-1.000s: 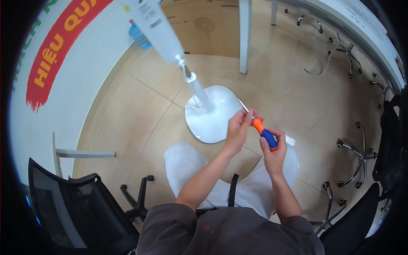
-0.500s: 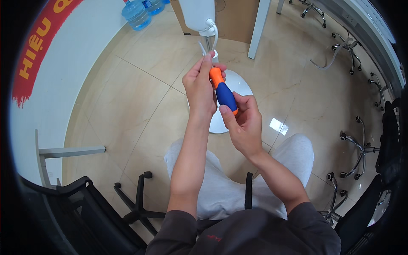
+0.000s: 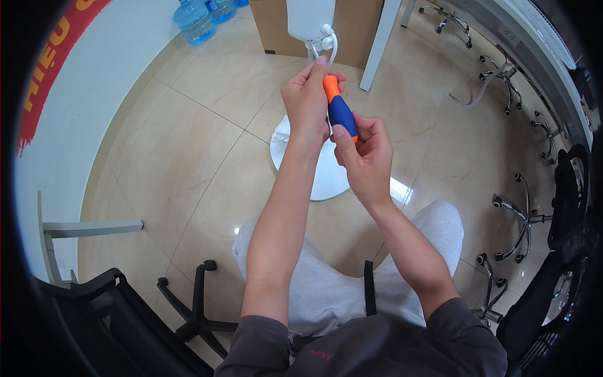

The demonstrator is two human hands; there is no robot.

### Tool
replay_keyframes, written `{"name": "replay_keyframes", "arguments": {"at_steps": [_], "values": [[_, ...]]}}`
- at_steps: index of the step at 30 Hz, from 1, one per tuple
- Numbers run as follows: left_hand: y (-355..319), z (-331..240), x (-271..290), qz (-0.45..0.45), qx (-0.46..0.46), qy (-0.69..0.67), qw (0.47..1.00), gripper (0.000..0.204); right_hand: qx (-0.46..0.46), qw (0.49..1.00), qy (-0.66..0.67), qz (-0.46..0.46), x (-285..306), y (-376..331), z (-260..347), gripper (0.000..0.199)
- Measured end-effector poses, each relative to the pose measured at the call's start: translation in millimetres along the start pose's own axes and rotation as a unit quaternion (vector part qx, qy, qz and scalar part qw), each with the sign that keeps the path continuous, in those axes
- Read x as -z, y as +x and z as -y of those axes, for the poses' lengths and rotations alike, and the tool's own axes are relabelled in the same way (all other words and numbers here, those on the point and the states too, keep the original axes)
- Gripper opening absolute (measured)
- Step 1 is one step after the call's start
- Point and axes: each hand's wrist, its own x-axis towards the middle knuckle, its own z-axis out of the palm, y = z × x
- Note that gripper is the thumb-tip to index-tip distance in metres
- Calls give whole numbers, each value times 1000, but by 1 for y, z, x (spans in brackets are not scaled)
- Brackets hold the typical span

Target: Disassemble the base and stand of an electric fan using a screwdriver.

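A screwdriver (image 3: 342, 115) with a blue and orange handle slants between my hands, its front end hidden. My right hand (image 3: 369, 151) holds the butt of the handle between thumb and fingers. Around the orange neck, my left hand (image 3: 306, 103) is closed, thumb and forefinger pinched at the top; what they grip is hidden. Just beyond those fingertips is a white housing (image 3: 311, 19) with a white cable (image 3: 335, 47) looping from its lower end. Below my hands a round white base (image 3: 301, 179) stands on the floor, partly covered by my left forearm.
A cardboard box (image 3: 270, 31) stands behind the housing, beside a pale table leg (image 3: 380, 47). Water bottles (image 3: 193, 24) are by the left wall. Wheeled chairs line the right side; a black chair (image 3: 125, 314) is at my lower left, near a grey bar (image 3: 94, 229).
Both hands and the screwdriver have moved farther away and slightly right, with the handle a little more upright. The white housing appears farther right, the base farther left. Both hands keep their hold.
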Motion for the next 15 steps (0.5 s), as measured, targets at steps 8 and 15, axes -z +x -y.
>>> {"name": "replay_keyframes", "arguments": {"at_steps": [8, 15], "values": [[12, 0, -3, 12, 0, -13, 1000, 31, 43, 997, -50, -34, 7, 23, 10, 24], [7, 0, -4, -1, 7, -8, 1000, 28, 302, 901, -307, -46, 21, 32, 10, 30]]}}
